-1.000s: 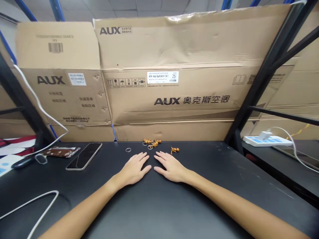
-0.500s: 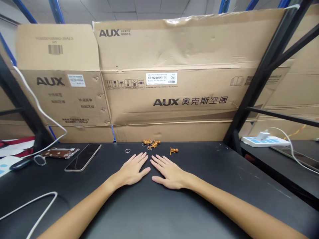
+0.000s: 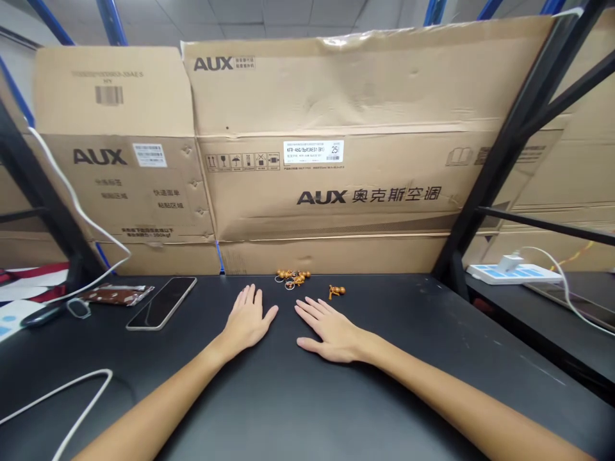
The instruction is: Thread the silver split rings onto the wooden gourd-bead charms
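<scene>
My left hand (image 3: 246,319) lies flat and open on the black table (image 3: 307,397), fingers stretched toward the back, where a small metal ring lay a moment ago; the ring is hidden now. My right hand (image 3: 330,330) also rests flat and open, palm down, holding nothing. Just beyond the fingertips sits a small heap of golden gourd charms with key rings (image 3: 291,276). A single golden gourd charm (image 3: 336,291) lies apart to the right, close to my right fingertips.
A phone (image 3: 162,302) lies face up at the left, beside a brown packet (image 3: 118,294) and a white cable (image 3: 57,390). Big AUX cardboard boxes (image 3: 336,173) wall off the back. A black rack post (image 3: 500,153) and a power strip (image 3: 515,273) stand at the right.
My left hand has slid left and forward, and now covers the spot where the loose metal ring lay. My right hand stays almost where it was.
</scene>
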`<action>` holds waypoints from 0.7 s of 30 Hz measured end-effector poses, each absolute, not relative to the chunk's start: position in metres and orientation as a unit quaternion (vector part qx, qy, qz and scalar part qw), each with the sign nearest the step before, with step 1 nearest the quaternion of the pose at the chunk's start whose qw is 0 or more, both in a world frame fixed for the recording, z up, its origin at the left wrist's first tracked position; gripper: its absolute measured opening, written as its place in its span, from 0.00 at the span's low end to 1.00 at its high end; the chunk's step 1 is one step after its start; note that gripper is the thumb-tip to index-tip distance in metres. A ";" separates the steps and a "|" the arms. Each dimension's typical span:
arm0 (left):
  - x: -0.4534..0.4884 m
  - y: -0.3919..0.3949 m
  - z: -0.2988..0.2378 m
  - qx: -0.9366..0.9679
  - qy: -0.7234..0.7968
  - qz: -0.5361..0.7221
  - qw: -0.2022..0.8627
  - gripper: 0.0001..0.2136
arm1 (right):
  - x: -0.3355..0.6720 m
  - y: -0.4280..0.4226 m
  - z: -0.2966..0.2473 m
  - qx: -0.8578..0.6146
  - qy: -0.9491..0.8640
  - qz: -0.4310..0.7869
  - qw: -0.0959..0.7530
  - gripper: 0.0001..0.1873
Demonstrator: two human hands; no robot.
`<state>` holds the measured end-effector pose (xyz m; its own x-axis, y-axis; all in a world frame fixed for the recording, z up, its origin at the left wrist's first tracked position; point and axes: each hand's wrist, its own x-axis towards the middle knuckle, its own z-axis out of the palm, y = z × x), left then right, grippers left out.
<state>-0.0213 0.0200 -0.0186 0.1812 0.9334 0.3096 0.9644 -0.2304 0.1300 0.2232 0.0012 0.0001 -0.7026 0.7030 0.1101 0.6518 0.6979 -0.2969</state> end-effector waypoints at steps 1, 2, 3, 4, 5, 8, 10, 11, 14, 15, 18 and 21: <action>-0.022 0.021 -0.018 -0.759 -0.630 -0.158 0.044 0.35 | 0.222 -0.001 0.001 -0.369 -0.915 0.118 0.109 0.39; -0.022 0.021 -0.018 -0.755 -0.636 -0.154 0.038 0.35 | 0.222 -0.002 0.002 -0.370 -0.915 0.117 0.111 0.39; -0.022 0.021 -0.019 -0.753 -0.639 -0.153 0.033 0.35 | 0.221 -0.004 0.003 -0.370 -0.914 0.118 0.114 0.39; -0.022 0.021 -0.019 -0.755 -0.636 -0.157 0.029 0.35 | 0.221 -0.005 0.004 -0.369 -0.914 0.122 0.117 0.38; -0.022 0.021 -0.019 -0.760 -0.629 -0.162 0.028 0.34 | 0.220 -0.007 0.005 -0.365 -0.914 0.127 0.120 0.38; -0.022 0.020 -0.020 -0.778 -0.603 -0.174 0.031 0.31 | 0.217 -0.013 0.009 -0.339 -0.921 0.146 0.126 0.36; -0.021 0.018 -0.020 -0.786 -0.593 -0.175 0.032 0.30 | 0.215 -0.018 0.010 -0.319 -0.927 0.150 0.127 0.36; -0.020 0.018 -0.019 -0.788 -0.591 -0.173 0.031 0.30 | 0.214 -0.020 0.010 -0.313 -0.929 0.147 0.128 0.36; -0.019 0.016 -0.016 -0.792 -0.587 -0.164 0.030 0.30 | 0.211 -0.023 0.011 -0.308 -0.934 0.121 0.133 0.33; -0.019 0.016 -0.016 -0.793 -0.586 -0.164 0.031 0.29 | 0.210 -0.023 0.011 -0.309 -0.935 0.107 0.137 0.32; -0.018 0.015 -0.015 -0.793 -0.583 -0.172 0.034 0.28 | 0.209 -0.022 0.010 -0.306 -0.937 0.065 0.154 0.28; -0.018 0.014 -0.014 -0.792 -0.586 -0.169 0.031 0.28 | 0.211 -0.017 0.008 -0.310 -0.936 0.030 0.164 0.27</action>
<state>-0.0178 0.0139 -0.0139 0.2562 0.9176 0.3040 0.9384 -0.3115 0.1496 0.2113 -0.0166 0.0082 -0.7537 0.5906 0.2884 0.5709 0.8057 -0.1580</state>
